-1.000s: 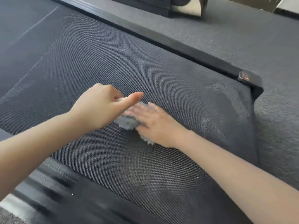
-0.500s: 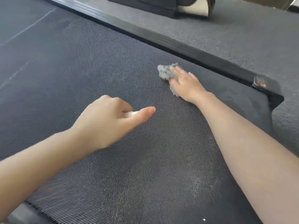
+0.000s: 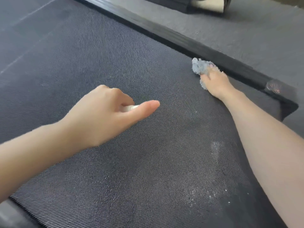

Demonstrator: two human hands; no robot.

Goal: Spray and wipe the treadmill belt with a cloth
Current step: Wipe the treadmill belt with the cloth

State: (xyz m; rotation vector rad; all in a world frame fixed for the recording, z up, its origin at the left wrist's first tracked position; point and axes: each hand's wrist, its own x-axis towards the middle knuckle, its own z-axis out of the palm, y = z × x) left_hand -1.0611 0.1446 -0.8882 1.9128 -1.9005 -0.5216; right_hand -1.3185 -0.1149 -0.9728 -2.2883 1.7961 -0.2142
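The dark textured treadmill belt [image 3: 98, 55] fills most of the head view. My right hand [image 3: 217, 83] presses a crumpled grey cloth [image 3: 199, 66] flat on the belt, close to the far side rail [image 3: 181, 40]. My left hand [image 3: 105, 116] hovers over the middle of the belt, fingers curled round a small white sprayer [image 3: 129, 108] with the thumb stretched forward. Only a sliver of the sprayer shows. A pale damp patch with droplets [image 3: 213, 162] lies on the belt near my right forearm.
The far rail ends in a black end cap [image 3: 276, 87] at the right. Grey carpet floor [image 3: 246, 30] lies beyond it, with a dark base of another machine [image 3: 181, 4] at the top. The near rail [image 3: 9, 214] shows at the bottom left.
My right hand has slid the cloth from the middle of the belt, next to my left hand, across to the far rail. The left hand has stayed curled over the belt's middle.
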